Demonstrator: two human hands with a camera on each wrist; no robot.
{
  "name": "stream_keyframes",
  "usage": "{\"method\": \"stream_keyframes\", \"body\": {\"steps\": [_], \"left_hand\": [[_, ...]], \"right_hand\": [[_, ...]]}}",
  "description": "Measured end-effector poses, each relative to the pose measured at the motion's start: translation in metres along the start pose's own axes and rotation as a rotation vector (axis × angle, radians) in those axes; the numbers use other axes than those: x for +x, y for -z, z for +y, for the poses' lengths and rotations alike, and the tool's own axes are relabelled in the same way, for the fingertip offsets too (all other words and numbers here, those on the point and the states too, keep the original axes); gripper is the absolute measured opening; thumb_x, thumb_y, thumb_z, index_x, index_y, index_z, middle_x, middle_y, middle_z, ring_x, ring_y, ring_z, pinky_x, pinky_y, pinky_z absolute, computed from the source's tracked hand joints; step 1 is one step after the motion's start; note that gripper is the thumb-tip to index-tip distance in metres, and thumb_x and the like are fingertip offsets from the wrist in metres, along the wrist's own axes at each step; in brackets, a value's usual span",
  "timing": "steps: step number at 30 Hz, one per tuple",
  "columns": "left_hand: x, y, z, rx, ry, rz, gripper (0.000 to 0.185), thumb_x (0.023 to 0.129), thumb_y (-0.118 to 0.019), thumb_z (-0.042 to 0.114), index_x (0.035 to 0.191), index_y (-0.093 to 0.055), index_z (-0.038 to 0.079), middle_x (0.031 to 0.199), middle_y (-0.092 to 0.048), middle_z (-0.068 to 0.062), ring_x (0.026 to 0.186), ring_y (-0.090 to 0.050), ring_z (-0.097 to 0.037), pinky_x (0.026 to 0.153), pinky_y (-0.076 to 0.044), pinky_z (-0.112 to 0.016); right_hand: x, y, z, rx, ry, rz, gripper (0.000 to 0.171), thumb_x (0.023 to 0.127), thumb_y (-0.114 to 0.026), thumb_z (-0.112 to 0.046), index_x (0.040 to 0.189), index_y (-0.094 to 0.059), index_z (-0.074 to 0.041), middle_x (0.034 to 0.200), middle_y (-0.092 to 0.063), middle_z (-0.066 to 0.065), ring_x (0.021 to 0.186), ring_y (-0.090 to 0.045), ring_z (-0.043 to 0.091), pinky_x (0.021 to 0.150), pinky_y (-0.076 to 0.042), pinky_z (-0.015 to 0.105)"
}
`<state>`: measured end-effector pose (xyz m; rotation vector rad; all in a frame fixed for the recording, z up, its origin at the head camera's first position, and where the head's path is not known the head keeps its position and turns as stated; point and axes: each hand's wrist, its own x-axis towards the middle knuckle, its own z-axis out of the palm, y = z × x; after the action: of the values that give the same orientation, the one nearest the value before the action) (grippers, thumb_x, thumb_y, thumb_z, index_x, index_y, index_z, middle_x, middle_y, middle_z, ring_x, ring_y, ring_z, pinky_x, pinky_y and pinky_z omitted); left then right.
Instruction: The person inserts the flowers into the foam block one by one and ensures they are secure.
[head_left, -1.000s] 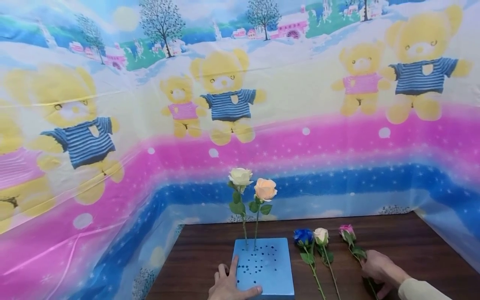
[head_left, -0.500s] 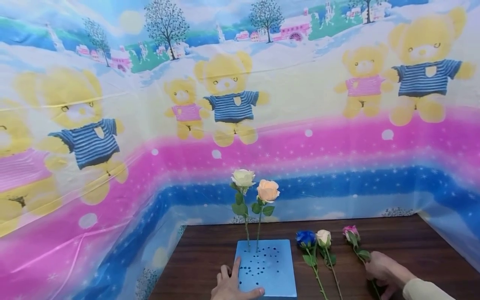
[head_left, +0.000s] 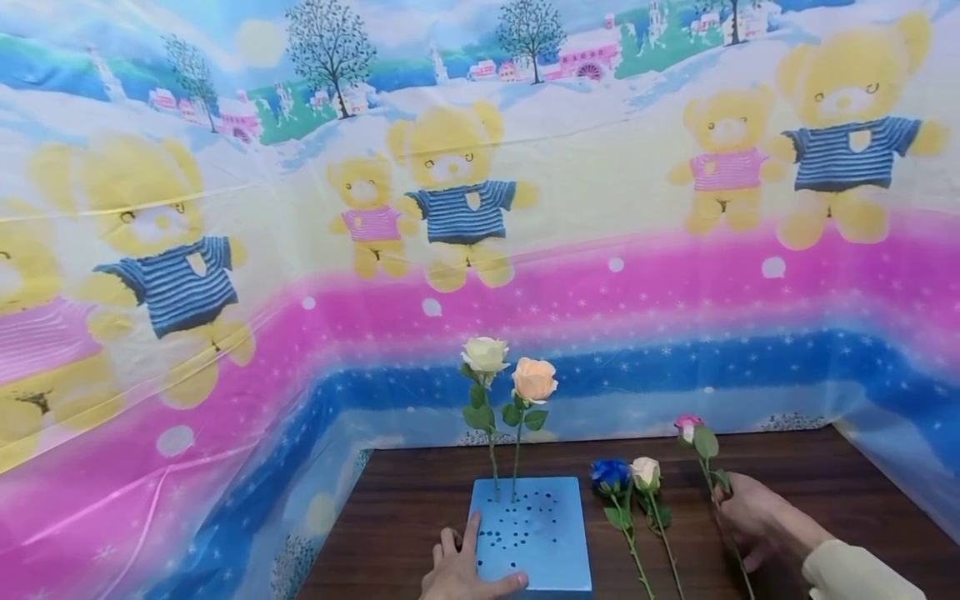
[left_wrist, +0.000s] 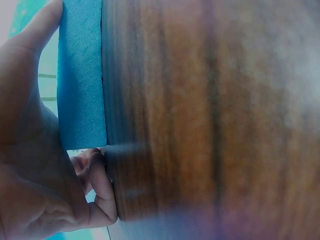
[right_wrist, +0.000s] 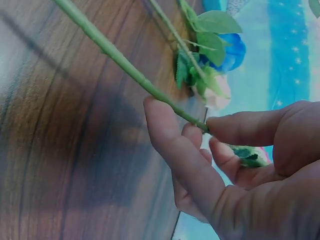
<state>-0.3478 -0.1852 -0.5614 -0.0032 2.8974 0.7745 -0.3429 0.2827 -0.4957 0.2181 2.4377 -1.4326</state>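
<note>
my right hand (head_left: 753,517) pinches the pink rose (head_left: 688,427), now lifted off the table (head_left: 825,500), open wood beyond; my left hand (head_left: 461,571) rests flat-fingered at the foam block (head_left: 531,533) edge.

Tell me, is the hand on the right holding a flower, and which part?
Yes. The right hand pinches the pink rose by its green stem, between thumb and fingers, with the bloom lifted off the table.
</note>
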Motion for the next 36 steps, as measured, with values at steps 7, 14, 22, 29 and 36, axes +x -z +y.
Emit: {"method": "stream_keyframes", "body": {"steps": [7, 14, 22, 29, 36], "left_hand": [[-0.002, -0.001, -0.002, 0.008, 0.016, 0.006, 0.131, 0.072, -0.086, 0.088, 0.172, -0.042, 0.017, 0.149, -0.043, -0.036, 0.124, -0.053, -0.053, 0.080, -0.052, -0.076], [-0.001, -0.002, -0.003, 0.012, 0.020, -0.001, 0.131, 0.072, -0.086, 0.088, 0.172, -0.041, 0.017, 0.155, -0.041, -0.038, 0.129, -0.052, -0.056, 0.082, -0.052, -0.077], [-0.002, 0.002, -0.003, -0.010, -0.007, -0.005, 0.130, 0.074, -0.085, 0.087, 0.173, -0.039, 0.016, 0.156, -0.040, -0.039, 0.133, -0.049, -0.060, 0.081, -0.053, -0.077], [-0.002, 0.004, -0.002, -0.037, -0.026, -0.009, 0.132, 0.074, -0.085, 0.087, 0.174, -0.038, 0.015, 0.154, -0.040, -0.037, 0.131, -0.049, -0.058, 0.082, -0.051, -0.079], [-0.003, 0.003, -0.002, -0.045, -0.025, -0.011, 0.131, 0.075, -0.085, 0.087, 0.174, -0.038, 0.016, 0.155, -0.041, -0.037, 0.131, -0.049, -0.059, 0.082, -0.051, -0.080]], "right_hand": [[0.005, -0.007, -0.005, -0.037, 0.157, 0.119, 0.028, 0.101, -0.058, 0.008, 0.125, -0.045, 0.002, 0.096, -0.050, 0.020, 0.075, -0.053, 0.027, 0.057, -0.064, 0.050], [0.009, -0.016, -0.017, 0.008, 0.259, 0.187, 0.034, 0.113, -0.054, 0.000, 0.143, -0.038, 0.001, 0.105, -0.053, 0.024, 0.091, -0.065, 0.033, 0.062, -0.066, 0.050], [0.000, -0.027, -0.034, -0.057, 0.394, 0.278, 0.043, 0.118, -0.055, -0.010, 0.156, -0.037, -0.001, 0.116, -0.060, 0.028, 0.101, -0.070, 0.043, 0.064, -0.065, 0.048], [0.002, -0.040, -0.048, 0.041, 0.443, 0.292, 0.046, 0.119, -0.054, -0.010, 0.161, -0.036, -0.007, 0.136, -0.061, 0.036, 0.116, -0.069, 0.051, 0.066, -0.067, 0.045], [0.006, -0.053, -0.061, 0.076, 0.494, 0.308, 0.036, 0.119, -0.055, -0.014, 0.152, -0.041, -0.012, 0.113, -0.065, 0.018, 0.093, -0.070, 0.030, 0.066, -0.067, 0.044]]}}
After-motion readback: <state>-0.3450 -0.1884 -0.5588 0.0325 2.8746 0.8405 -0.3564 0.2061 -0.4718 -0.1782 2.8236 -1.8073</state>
